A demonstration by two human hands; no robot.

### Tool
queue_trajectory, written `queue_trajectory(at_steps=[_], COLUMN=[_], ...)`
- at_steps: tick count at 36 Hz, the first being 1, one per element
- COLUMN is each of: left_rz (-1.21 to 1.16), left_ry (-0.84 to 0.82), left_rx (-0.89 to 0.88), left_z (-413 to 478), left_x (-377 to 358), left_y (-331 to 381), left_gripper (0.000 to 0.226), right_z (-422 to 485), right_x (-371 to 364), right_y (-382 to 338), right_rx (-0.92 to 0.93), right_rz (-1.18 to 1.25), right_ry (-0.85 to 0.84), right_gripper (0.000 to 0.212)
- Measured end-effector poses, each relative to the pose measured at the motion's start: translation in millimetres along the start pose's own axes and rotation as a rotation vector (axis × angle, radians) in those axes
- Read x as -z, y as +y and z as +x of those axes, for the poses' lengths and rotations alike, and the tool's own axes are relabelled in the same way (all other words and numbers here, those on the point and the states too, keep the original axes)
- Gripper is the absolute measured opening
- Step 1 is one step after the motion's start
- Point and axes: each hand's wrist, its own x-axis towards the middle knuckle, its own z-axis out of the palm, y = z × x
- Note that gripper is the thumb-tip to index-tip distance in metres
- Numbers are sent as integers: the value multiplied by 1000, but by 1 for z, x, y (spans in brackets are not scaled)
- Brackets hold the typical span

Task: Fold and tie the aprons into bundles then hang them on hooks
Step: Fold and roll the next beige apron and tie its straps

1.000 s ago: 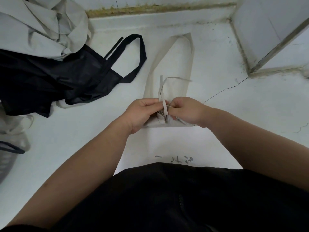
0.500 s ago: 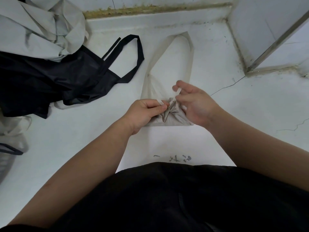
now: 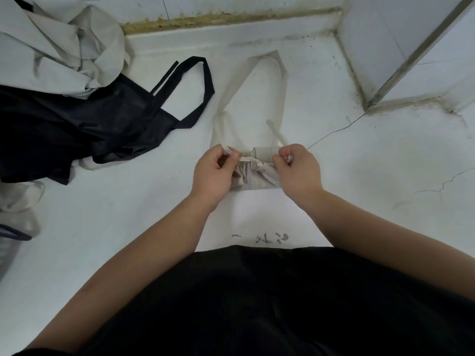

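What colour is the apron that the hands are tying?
Pale beige apron; the head view shows it.

The only writing to be seen is a short row of dark handwritten marks (image 3: pixel 261 237) on the white floor (image 3: pixel 385 201). It sits on a brighter patch at the near side of the floor, well away from the far wall edge and closer to the person than the beige apron bundle (image 3: pixel 257 177). At the left end of the row is one flat, dash-like stroke. Two or three brushy characters follow it to the right. They are small and smudged, and I cannot make out what they say.
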Motion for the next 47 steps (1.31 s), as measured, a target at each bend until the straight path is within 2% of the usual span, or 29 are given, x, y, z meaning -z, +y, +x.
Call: queue_trajectory(at_steps=[6,8,11,17,22,30,38,40,44,47], left_rz=[241,234,95,51,8,111,182,195,182,137], left_ry=[155,145,64,9,125,254,91,70,14,-143], left_rx=[-137,-113,-12,83,93,82,119,101,29,-44], left_z=[-10,-14,-18,-12,-12,-9,3,5,3,-4], left_x=[-9,-10,-13,-11,-12,-12,-10,-12,-15,-14], left_y=[-5,-5,-3,1,0,-2,10,14,16,14], left_gripper=[20,17,20,21,20,25,22,23,25,4], right_z=[0,2,4,9,13,19,18,18,21,21], right_x=[1,1,3,7,8,13,13,14,12,16], right_y=[-1,0,0,-1,0,3,-2,-2,2,4], right_rx=[132,113,49,59,62,6,154,205,349,366], right_rz=[-315,-383,-384,-409,-394,-400,-253,-287,-404,-395], right_ry=[-57,-80,-61,-30,-1,-6,-189,-267,-359,-387], right_gripper=[20,21,23,25,23,25,39,36,12,18])
